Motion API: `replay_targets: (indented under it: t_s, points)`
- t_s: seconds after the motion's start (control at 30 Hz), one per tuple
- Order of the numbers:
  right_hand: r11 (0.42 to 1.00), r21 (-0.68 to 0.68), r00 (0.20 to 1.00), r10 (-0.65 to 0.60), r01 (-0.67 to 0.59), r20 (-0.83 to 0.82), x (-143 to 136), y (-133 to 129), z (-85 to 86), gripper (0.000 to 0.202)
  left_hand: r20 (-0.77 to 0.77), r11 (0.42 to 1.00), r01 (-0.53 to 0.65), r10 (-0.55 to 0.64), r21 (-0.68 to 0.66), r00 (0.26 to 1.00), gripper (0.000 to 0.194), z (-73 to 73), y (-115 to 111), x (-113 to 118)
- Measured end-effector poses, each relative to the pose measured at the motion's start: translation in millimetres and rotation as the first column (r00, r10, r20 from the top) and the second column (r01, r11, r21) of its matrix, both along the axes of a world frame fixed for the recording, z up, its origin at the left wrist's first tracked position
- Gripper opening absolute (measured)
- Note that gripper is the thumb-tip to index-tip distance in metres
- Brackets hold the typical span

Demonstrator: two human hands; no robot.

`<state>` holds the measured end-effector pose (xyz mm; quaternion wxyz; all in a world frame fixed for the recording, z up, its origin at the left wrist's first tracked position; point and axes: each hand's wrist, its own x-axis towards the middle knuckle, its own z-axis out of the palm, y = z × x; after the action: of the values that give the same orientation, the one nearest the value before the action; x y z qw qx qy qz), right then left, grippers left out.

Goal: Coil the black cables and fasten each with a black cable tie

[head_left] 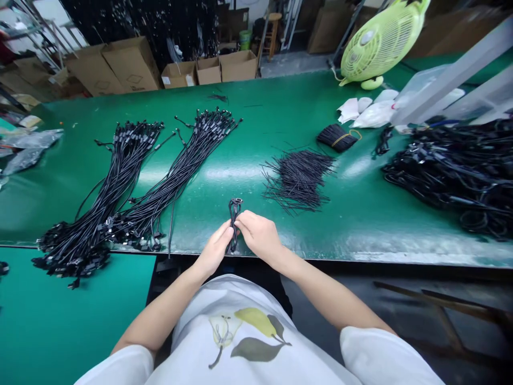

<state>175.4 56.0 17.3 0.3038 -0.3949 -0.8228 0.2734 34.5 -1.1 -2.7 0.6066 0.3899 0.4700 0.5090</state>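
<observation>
A folded black cable [234,209] stands up between my hands near the front edge of the green table, its metal connector at the top. My left hand [216,247] is closed on its left side, and my right hand [256,230] pinches it from the right. Left of my hands, two long bundles of straight black cables [180,166] [124,171] lie with their ends toward the table's front edge. A loose pile of thin black ties [302,179] is spread to the right, with a banded bunch of ties [337,138] behind it.
Coiled black cables [460,171] are heaped at the right, beside white posts [452,75]. A green fan [380,43] and white packets [374,113] occupy the back right. Cardboard boxes [132,64] stand beyond the green table [240,133]; plastic bags [32,149] lie far left.
</observation>
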Motion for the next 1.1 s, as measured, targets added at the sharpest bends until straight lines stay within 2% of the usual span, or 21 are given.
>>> replay_targets:
  t_s: [0.07, 0.1, 0.17, 0.2, 0.23, 0.27, 0.3, 0.37, 0.43, 0.47, 0.5, 0.57, 0.63, 0.7, 0.73, 0.8, 0.87, 0.97, 1.03, 1.07, 1.1]
  points:
    - [0.955, -0.292, 0.973, -0.020, -0.049, -0.228, -1.6, -0.8, -4.4, 0.026, -0.014, 0.996, -0.055, 0.056, 0.075, 0.998, 0.043, -1.1, 1.2, 7.4]
    - [0.880, -0.456, 0.939, -0.035, -0.133, -0.342, -1.6, -0.6, -7.7, 0.028, -0.023, 0.990, -0.084, 0.086, 0.109, 0.996, 0.042, 0.0, 2.2, 10.3]
    - [0.626, -0.694, 0.862, -0.068, -0.356, -0.503, 1.7, 1.1, -14.9, 0.037, -0.007, 0.984, -0.109, 0.112, 0.144, 0.994, 0.039, 3.9, 5.4, 13.6]
    - [0.501, -0.748, 0.840, -0.073, -0.436, -0.538, 5.2, 2.4, -18.0, 0.042, 0.021, 0.984, -0.116, 0.114, 0.134, 0.993, 0.038, 6.2, 7.7, 14.2]
    - [0.421, -0.772, 0.836, -0.056, -0.476, -0.546, 10.1, 3.9, -20.3, 0.045, 0.057, 0.987, -0.122, 0.116, 0.105, 0.992, 0.037, 8.4, 10.5, 14.1]
    - [0.402, -0.782, 0.848, -0.024, -0.476, -0.529, 16.1, 5.4, -21.2, 0.046, 0.094, 0.989, -0.129, 0.123, 0.066, 0.988, 0.038, 10.4, 13.6, 13.9]
    - [0.447, -0.778, 0.869, -0.004, -0.441, -0.495, 22.7, 6.6, -20.8, 0.046, 0.124, 0.990, -0.141, 0.136, 0.026, 0.983, 0.038, 11.9, 16.7, 14.1]
    - [0.647, -0.704, 0.906, -0.045, -0.294, -0.420, 35.9, 7.0, -16.4, 0.038, 0.126, 0.987, -0.153, 0.157, -0.040, 0.980, 0.039, 12.3, 21.5, 17.7]
    - [0.822, -0.560, 0.917, -0.137, -0.106, -0.374, 44.8, 3.4, -10.6, 0.026, -0.004, 0.989, -0.131, 0.131, -0.067, 0.991, 0.035, 8.4, 22.6, 27.5]
    - [0.868, -0.495, 0.924, -0.165, -0.030, -0.344, 46.8, 0.6, -9.1, 0.022, -0.118, 0.992, -0.106, 0.098, -0.065, 0.988, 0.034, 4.9, 21.7, 34.2]
    - [0.891, -0.453, 0.939, -0.170, 0.018, -0.298, 47.5, -2.0, -9.2, 0.020, -0.257, 0.997, -0.060, 0.045, -0.052, 0.965, 0.033, 0.5, 20.3, 41.4]
    - [0.899, -0.436, 0.970, -0.142, 0.044, -0.196, 48.8, -3.2, -14.6, 0.019, -0.506, 0.997, 0.072, -0.051, 0.021, 0.861, 0.036, -9.3, 17.5, 53.3]
    - [0.906, -0.419, 0.982, -0.128, 0.059, -0.140, 58.6, 4.8, -21.1, 0.022, -0.659, 0.966, 0.254, -0.156, 0.055, 0.736, 0.042, -18.3, 16.7, 57.5]
    - [0.921, -0.319, 0.972, -0.234, 0.224, 0.009, 85.9, 21.9, -19.0, 0.025, -0.732, 0.916, 0.400, -0.242, 0.045, 0.637, 0.046, -25.2, 17.6, 51.4]
    - [0.904, -0.240, 0.935, -0.333, 0.353, 0.118, 107.0, 33.1, -12.8, 0.026, -0.749, 0.899, 0.436, -0.270, 0.029, 0.606, 0.046, -28.1, 18.0, 44.9]
    - [0.780, -0.044, 0.746, -0.579, 0.624, 0.329, 161.8, 59.0, 8.6, 0.023, -0.754, 0.897, 0.441, -0.303, -0.019, 0.583, 0.047, -33.0, 17.1, 27.8]
    - [0.679, 0.066, 0.615, -0.698, 0.731, 0.367, 224.8, 87.7, 35.2, 0.027, -0.736, 0.917, 0.392, -0.317, -0.076, 0.598, 0.048, -36.9, 13.4, 10.8]
    - [0.528, 0.222, 0.417, -0.816, 0.820, 0.400, 307.2, 127.7, 65.1, 0.037, -0.699, 0.938, 0.320, -0.316, -0.131, 0.642, 0.045, -38.5, 4.0, -2.7]
    - [0.465, 0.295, 0.307, -0.838, 0.834, 0.452, 338.2, 147.5, 70.9, 0.039, -0.688, 0.944, 0.298, -0.309, -0.139, 0.657, 0.042, -35.1, -3.0, -1.4]
    - [0.456, 0.366, 0.210, -0.811, 0.811, 0.546, 344.4, 155.4, 69.5, 0.038, -0.687, 0.945, 0.298, -0.306, -0.135, 0.659, 0.040, -32.2, -6.4, 1.3]
    - [0.475, 0.389, 0.189, -0.791, 0.789, 0.582, 344.2, 162.3, 65.8, 0.036, -0.688, 0.945, 0.302, -0.302, -0.126, 0.659, 0.039, -28.8, -9.5, 4.3]
